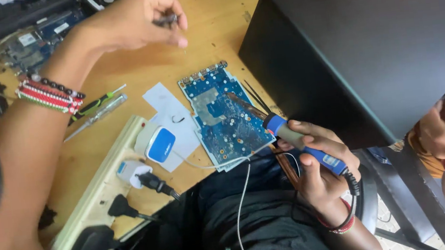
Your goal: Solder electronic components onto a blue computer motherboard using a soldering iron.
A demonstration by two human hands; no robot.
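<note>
Blue circuit board (225, 116) flat on desk (112, 70), power strip (102, 190) beside; another person's dark panel (368, 43) crowds right. Right hand (320, 167) grip closed round soldering iron (295, 136), tip over board. Left hand (137, 21) pinches small dark item, possibly solder

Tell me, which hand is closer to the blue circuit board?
Right. The right hand holds a soldering iron beside the blue circuit board; the left hand is raised farther away, pinching something small.

We see soft, even daylight over the wooden surface (119, 86), with only faint shadows beneath things. The dark laptop lid (368, 43) shows a dull sheen, no hard glare. Our left hand (134, 21) is slightly blurred, and the near forearm looms wide and soft at the edge.
</note>
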